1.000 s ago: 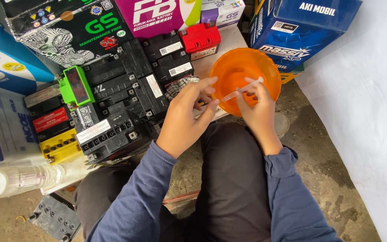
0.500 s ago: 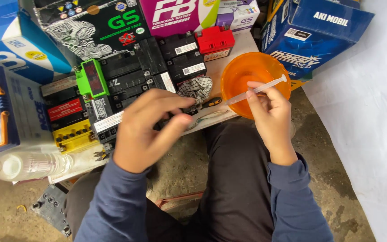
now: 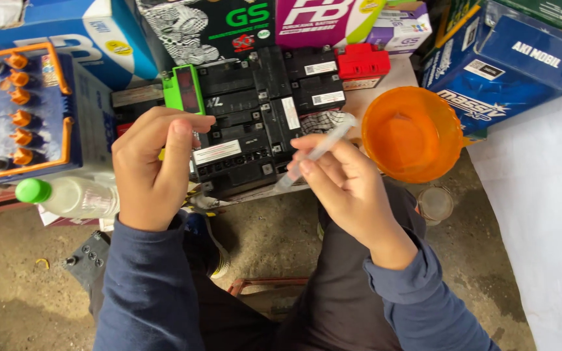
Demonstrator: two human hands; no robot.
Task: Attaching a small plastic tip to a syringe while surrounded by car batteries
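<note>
Head view: right hand (image 3: 349, 185) pinches a clear syringe (image 3: 317, 153) over the black batteries (image 3: 248, 123); left hand (image 3: 154, 166) is curled closed, apparently empty. Keep the tip steady and low.

One orange bowl (image 3: 411, 133), one syringe (image 3: 315, 155) (clear), two hands (image 3: 154, 172).

The clear plastic syringe (image 3: 317, 153) in my right hand's grip (image 3: 343, 185) lies slanted, tip down-left, plunger end up-right, just left of the orange bowl (image 3: 412, 133), over the black batteries (image 3: 255, 123).

Black batteries (image 3: 255, 123), orange bowl (image 3: 411, 133) crowd bench; boxes (image 3: 508, 65) wall rear.
</note>
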